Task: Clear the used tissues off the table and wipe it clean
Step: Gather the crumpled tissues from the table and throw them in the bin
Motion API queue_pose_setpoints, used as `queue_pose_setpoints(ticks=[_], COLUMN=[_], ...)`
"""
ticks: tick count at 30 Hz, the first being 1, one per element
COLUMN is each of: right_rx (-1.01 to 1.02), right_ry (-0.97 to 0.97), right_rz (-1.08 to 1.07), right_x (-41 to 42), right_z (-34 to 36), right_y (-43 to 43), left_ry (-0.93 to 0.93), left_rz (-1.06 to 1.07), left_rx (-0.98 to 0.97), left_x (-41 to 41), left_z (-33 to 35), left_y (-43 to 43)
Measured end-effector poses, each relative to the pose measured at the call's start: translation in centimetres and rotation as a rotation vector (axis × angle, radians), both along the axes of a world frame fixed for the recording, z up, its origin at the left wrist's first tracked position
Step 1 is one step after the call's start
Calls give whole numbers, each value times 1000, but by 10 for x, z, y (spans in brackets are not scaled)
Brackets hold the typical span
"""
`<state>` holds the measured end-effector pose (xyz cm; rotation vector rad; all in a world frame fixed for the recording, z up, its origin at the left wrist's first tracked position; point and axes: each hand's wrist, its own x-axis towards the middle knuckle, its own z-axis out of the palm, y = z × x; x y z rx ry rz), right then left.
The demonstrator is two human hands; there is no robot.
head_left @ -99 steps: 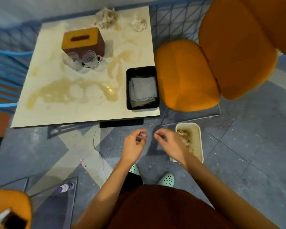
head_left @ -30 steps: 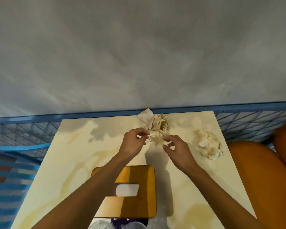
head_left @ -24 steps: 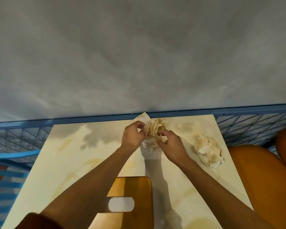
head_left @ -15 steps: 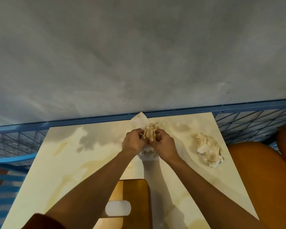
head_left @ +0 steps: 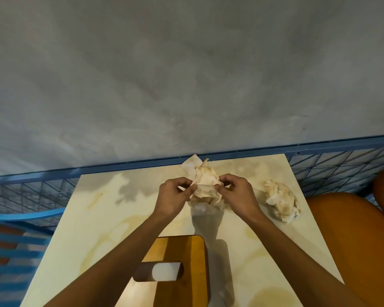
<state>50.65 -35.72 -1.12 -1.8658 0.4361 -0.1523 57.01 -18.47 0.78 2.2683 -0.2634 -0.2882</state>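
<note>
I look down from the head camera onto a pale square table [head_left: 93, 229] set against a grey wall [head_left: 186, 74]. At far left, blue wire mesh [head_left: 31, 191] runs along the table's left and far sides. Tan stains [head_left: 124, 220] spread over the tabletop from the far left corner toward the near edge.

Left of centre, the person's left hand [head_left: 173, 197] reaches in from below. Its thumb and curled fingers pinch the left side of a crumpled tissue [head_left: 205, 182]. The tissue is near the middle of the table's far edge, held between both hands. Its long axis runs from near to far. Its narrow pointed end faces away, toward the wall, and its wider ragged end hangs toward the table. I cannot tell whether that lower end touches the surface. A flat white corner of paper pokes out behind it.

Just to the right, the right hand [head_left: 236, 193] grips the tissue's other side, fingers curled around it. Nearer the camera, below the hands, stands a wooden tissue box [head_left: 177, 247], white paper showing in its slot.

Further right, a second wad [head_left: 280, 201] lies on the table near the right edge, apart from the hands. Its long axis slants from far left to near right. An orange cushion [head_left: 353, 240] fills the lower right corner, beside the table.
</note>
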Motion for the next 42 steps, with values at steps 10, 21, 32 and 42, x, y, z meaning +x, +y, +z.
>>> queue_pose_setpoints(ticks=[10,21,32,42], right_rx=[65,206,164,201], right_ry=[14,166,140,149], right_rz=[57,-66,18,61], right_x=[-7,-24,-33,-43], right_z=[-3,-57,-43,-22], right_y=[-15,-20,-17,-14], left_ry=[68,-308,-285,-38], left_rz=[-82,-654,-321,107], left_rx=[-139,789,454,-118], left_x=[9,25,29,36], left_z=[17,-38,-29,54], left_y=[-22,-7,2,12])
